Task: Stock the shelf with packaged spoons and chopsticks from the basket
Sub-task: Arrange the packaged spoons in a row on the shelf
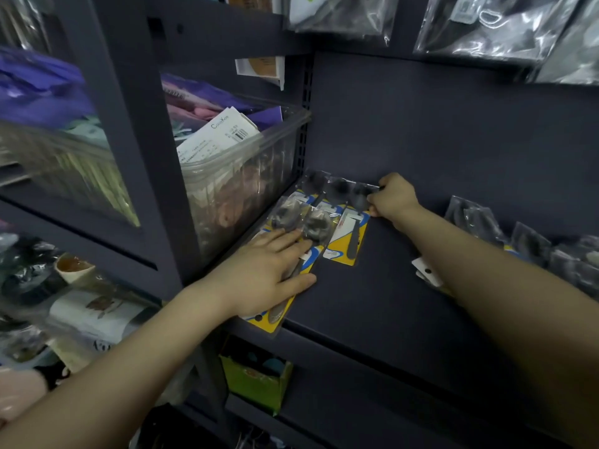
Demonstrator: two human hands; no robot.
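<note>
Head view: dark shelf (405, 286) with packaged spoons (346, 241) on yellow cards lying at its left end. Left hand (269, 270), fingers extended, presses flat on the nearest packs. Right hand (393, 197), fingers curled, apparently pinches the far edge of the rear pack. More packs (531, 241) lie at right; a clear bin (246, 176) stands left.

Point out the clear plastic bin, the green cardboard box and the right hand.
Clear plastic bin (246, 176), head view, on its front wall.
Green cardboard box (256, 384), head view, on its front face.
Right hand (393, 197), head view, on its back.
</note>
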